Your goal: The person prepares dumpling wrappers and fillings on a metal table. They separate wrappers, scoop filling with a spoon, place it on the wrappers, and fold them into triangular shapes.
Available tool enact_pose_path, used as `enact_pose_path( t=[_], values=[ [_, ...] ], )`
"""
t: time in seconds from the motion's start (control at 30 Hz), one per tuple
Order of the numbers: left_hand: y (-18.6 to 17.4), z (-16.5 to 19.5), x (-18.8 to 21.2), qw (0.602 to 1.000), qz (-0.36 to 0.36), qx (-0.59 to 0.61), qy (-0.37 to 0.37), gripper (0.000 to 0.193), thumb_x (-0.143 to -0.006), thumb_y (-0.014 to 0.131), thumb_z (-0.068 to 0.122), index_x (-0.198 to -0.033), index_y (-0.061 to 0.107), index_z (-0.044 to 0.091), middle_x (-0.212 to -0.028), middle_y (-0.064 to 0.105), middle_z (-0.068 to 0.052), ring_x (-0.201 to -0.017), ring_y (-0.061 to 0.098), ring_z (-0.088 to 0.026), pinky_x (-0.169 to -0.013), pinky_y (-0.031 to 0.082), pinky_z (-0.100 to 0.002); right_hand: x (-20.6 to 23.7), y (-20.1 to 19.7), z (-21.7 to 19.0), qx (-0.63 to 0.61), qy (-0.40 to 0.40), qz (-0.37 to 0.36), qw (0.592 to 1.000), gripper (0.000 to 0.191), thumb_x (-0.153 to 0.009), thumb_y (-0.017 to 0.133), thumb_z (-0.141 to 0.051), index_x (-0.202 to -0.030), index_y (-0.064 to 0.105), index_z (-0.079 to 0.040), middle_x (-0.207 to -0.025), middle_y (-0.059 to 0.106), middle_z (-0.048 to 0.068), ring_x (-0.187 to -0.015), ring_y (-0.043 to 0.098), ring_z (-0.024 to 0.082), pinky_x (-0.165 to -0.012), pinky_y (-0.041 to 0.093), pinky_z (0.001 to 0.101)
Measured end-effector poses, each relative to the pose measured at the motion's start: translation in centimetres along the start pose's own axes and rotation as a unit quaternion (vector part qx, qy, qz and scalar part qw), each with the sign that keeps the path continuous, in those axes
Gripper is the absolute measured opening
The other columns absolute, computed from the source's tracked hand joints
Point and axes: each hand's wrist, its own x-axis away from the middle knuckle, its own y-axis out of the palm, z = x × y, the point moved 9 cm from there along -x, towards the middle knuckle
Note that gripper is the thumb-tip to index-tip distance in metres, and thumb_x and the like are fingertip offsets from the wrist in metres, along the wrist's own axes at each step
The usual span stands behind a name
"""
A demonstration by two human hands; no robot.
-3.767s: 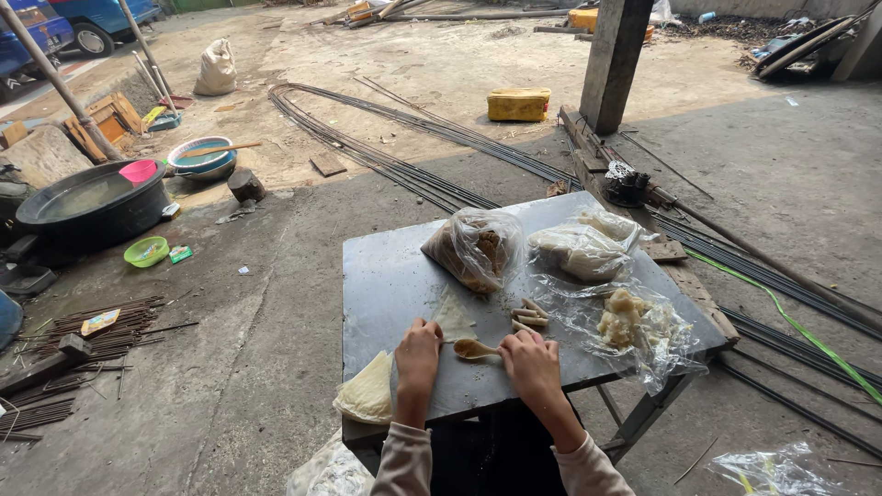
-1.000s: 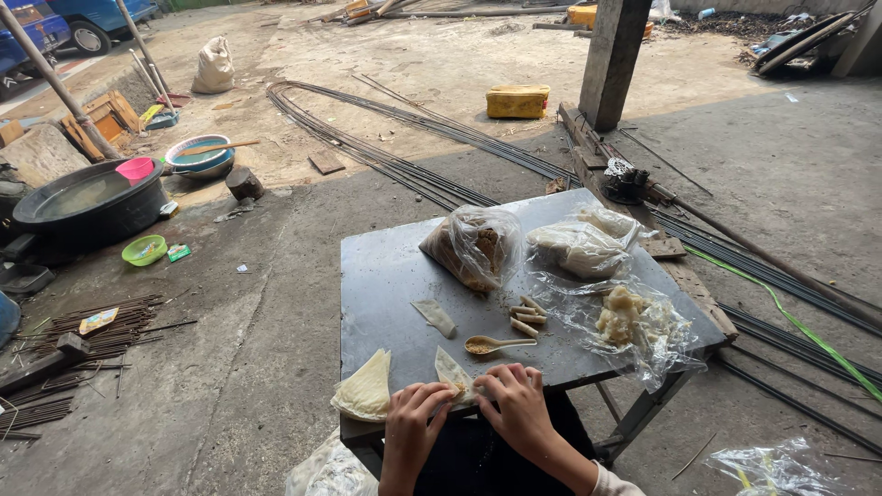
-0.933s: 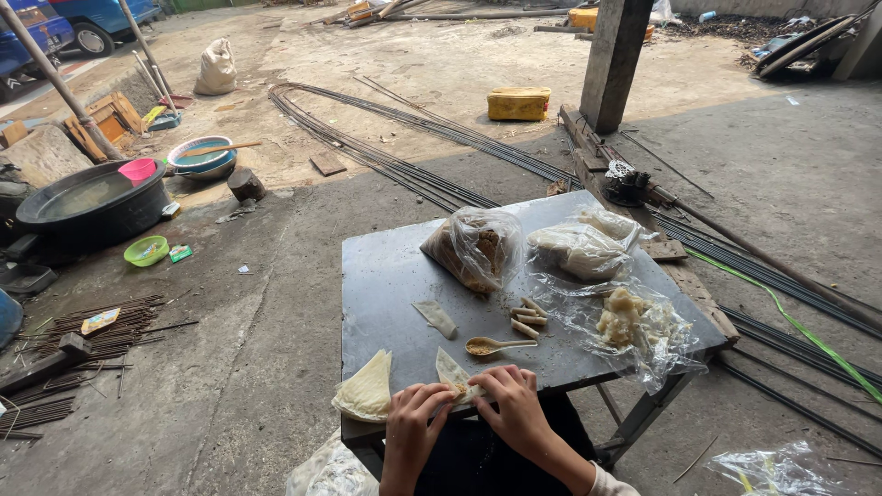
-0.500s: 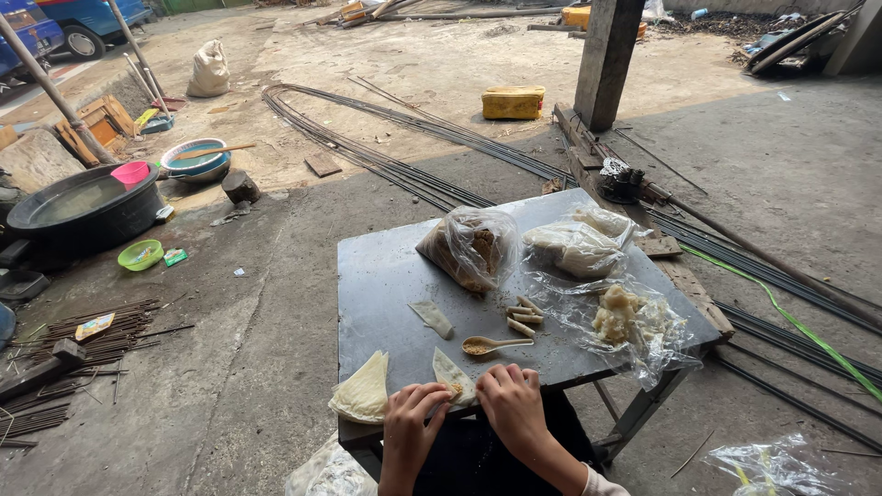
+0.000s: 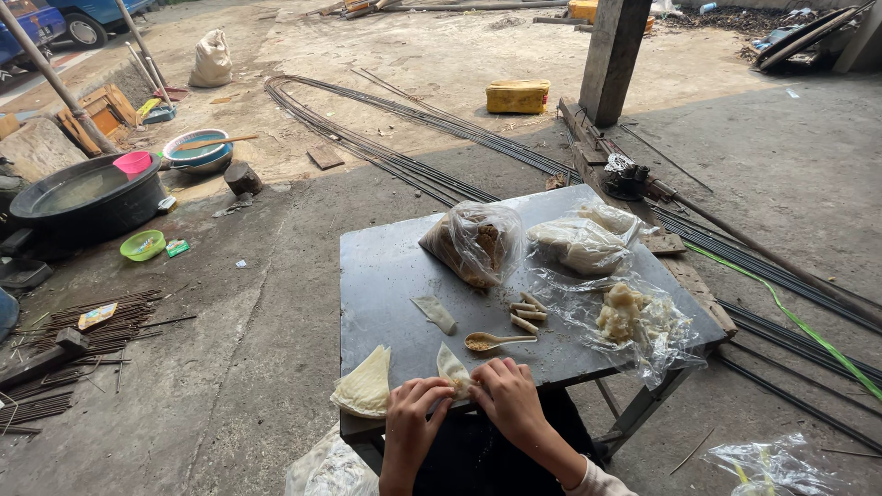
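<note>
Both hands meet at the bottom centre of the frame, at the near edge of the grey counter (image 5: 386,276). The left hand (image 5: 411,413) reaches up from the lower edge with its fingers curled, fingertips pinching the lower part of a pale folded wrapper (image 5: 453,369). The right hand (image 5: 510,400) lies just beside it, knuckles up, fingers bent onto the same wrapper from the right, so the two hands touch it together and partly hide it. The wrapper's pointed tip shows above the fingers, resting on the counter.

Left of the hands, at the counter's near left corner, sits a stack of pale wrappers (image 5: 365,386). Just above the hands lies a spoon (image 5: 496,342) with brownish filling in its bowl, and above that a few small rolled pieces (image 5: 525,314). A single loose wrapper strip (image 5: 435,312) lies towards the middle of the counter.

Further back stand a clear bag of brown filling (image 5: 475,241) and a clear bag of pale wrappers (image 5: 579,243), side by side. At the right, an opened plastic bag with pale lumps (image 5: 629,312) spreads over the counter's right edge.

On the concrete floor, long steel rods (image 5: 413,170) run across the middle of the frame. At the upper left are a black basin (image 5: 87,197), a green bowl (image 5: 143,245) and a pink cup (image 5: 133,163). A yellow canister (image 5: 517,95) and a post (image 5: 614,60) stand at the top centre.
</note>
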Motion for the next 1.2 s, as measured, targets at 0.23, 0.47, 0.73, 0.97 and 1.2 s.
enact_pose_path(
  t=[0.23, 0.47, 0.73, 0.97, 1.2],
  values=[
    [-0.1, 0.0, -0.1, 1.000, 0.003, 0.002, 0.008, 0.012, -0.085, 0.077, 0.020, -0.096, 0.077, 0.017, -0.104, 0.074, 0.008, -0.103, 0.066, -0.017, -0.090, 0.045, -0.039, -0.7, 0.1, 0.0, -0.189, 0.028, -0.024, 0.981, 0.028, -0.089, 0.075, -0.026, -0.112, 0.072, -0.011, -0.104, 0.076, 0.002, -0.096, 0.065, 0.020, -0.093, 0.044, 0.0356],
    [-0.2, -0.5, -0.6, 1.000, 0.031, 0.004, -0.005, 0.013, -0.086, 0.074, 0.018, -0.098, 0.076, 0.014, -0.102, 0.076, 0.004, -0.101, 0.068, -0.019, -0.089, 0.045, -0.039, -0.7, 0.8, -1.6, -0.158, -0.066, -0.019, 0.985, 0.030, -0.081, 0.080, -0.018, -0.109, 0.075, -0.009, -0.111, 0.077, 0.003, -0.107, 0.063, 0.023, -0.095, 0.042, 0.0370],
    [1.1, -2.7, -1.2, 0.986, -0.007, 0.030, -0.166, 0.015, -0.089, 0.072, 0.021, -0.102, 0.074, 0.013, -0.096, 0.075, 0.001, -0.086, 0.072, -0.019, -0.091, 0.047, -0.038, -2.7, 1.9, -0.8, -0.115, -0.056, 0.035, 0.991, 0.007, -0.088, 0.076, -0.017, -0.093, 0.079, -0.013, -0.096, 0.074, 0.004, -0.098, 0.063, 0.024, -0.088, 0.050, 0.0375],
    [2.3, -2.0, -1.9, 0.995, 0.012, -0.025, -0.095, 0.014, -0.088, 0.071, 0.018, -0.101, 0.073, 0.013, -0.103, 0.073, 0.001, -0.096, 0.069, -0.022, -0.087, 0.049, -0.041, -3.6, 2.0, -0.1, -0.093, -0.066, 0.087, 0.990, 0.005, -0.086, 0.075, -0.013, -0.087, 0.074, -0.008, -0.091, 0.071, 0.006, -0.094, 0.064, 0.027, -0.084, 0.052, 0.0386],
    [3.6, -3.2, -2.0, 0.995, -0.015, -0.040, -0.088, 0.017, -0.086, 0.071, 0.022, -0.101, 0.076, 0.015, -0.102, 0.071, 0.000, -0.097, 0.067, -0.024, -0.083, 0.049, -0.042, -2.1, 1.7, -1.8, -0.015, -0.156, 0.076, 0.985, 0.016, -0.084, 0.075, -0.015, -0.096, 0.074, -0.005, -0.097, 0.072, 0.005, -0.093, 0.063, 0.026, -0.081, 0.052, 0.0387]
  ],
)
